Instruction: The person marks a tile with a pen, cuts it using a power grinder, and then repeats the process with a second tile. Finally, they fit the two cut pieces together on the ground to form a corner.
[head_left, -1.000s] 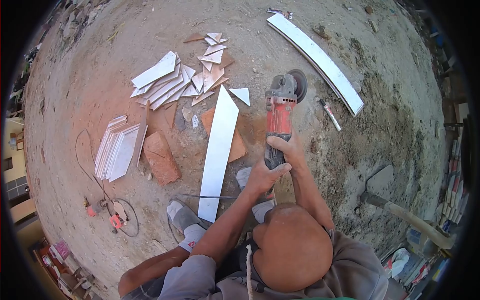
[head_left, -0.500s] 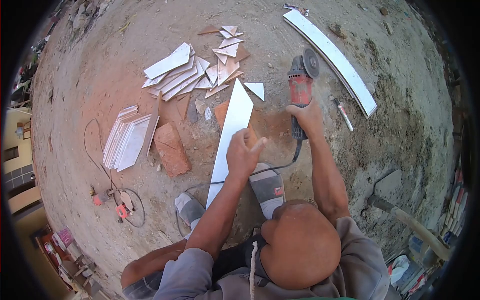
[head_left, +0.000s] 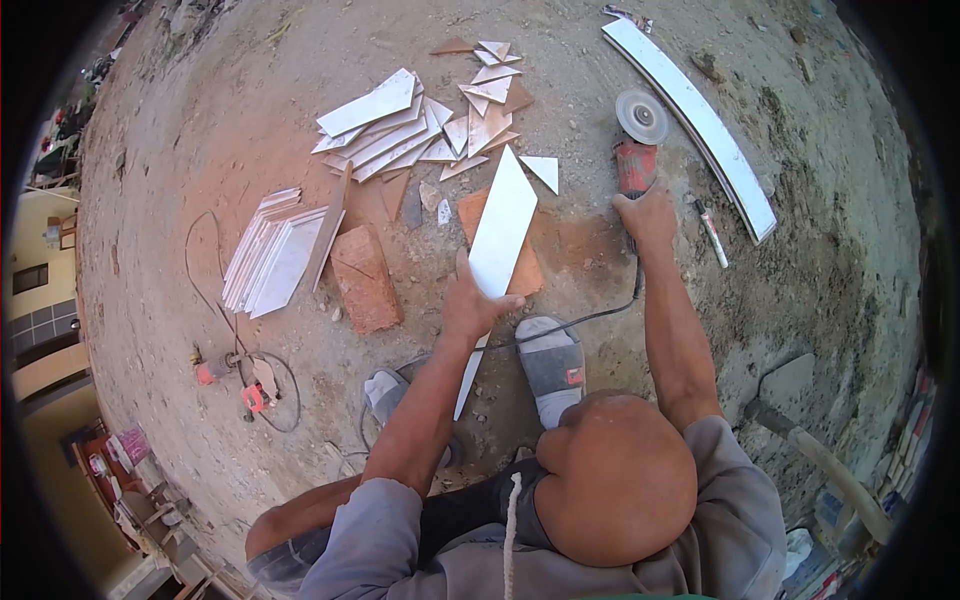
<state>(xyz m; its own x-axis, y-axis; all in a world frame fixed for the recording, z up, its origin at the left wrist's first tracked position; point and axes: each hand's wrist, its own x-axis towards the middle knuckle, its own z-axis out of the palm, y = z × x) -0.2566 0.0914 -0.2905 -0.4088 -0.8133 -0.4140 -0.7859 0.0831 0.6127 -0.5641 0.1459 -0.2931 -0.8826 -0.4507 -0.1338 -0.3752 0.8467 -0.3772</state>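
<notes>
My left hand (head_left: 472, 303) is closed around a long white tile strip (head_left: 504, 222) with a pointed far end, the thumb reaching across it. Under the strip's far part lies a red brick (head_left: 528, 268). My right hand (head_left: 648, 212) grips a red angle grinder (head_left: 637, 168) by its body, its disc (head_left: 642, 118) facing up toward me. The grinder's cable (head_left: 600, 312) runs back across my feet. A small white triangular offcut (head_left: 541, 172) lies to the right of the strip's tip.
Cut tile pieces (head_left: 385, 120) are piled ahead, with a stack of tiles (head_left: 275, 255) at left beside another brick (head_left: 366, 280). Long tile strips (head_left: 690, 125) and a marker (head_left: 711, 234) lie at right. A second corded tool (head_left: 212, 371) is at far left; a long-handled tool (head_left: 830, 465) at lower right.
My left hand has gone from loosely over the tile strip to gripping it, and the strip's near end has shifted. The grinder has turned so its disc faces upward.
</notes>
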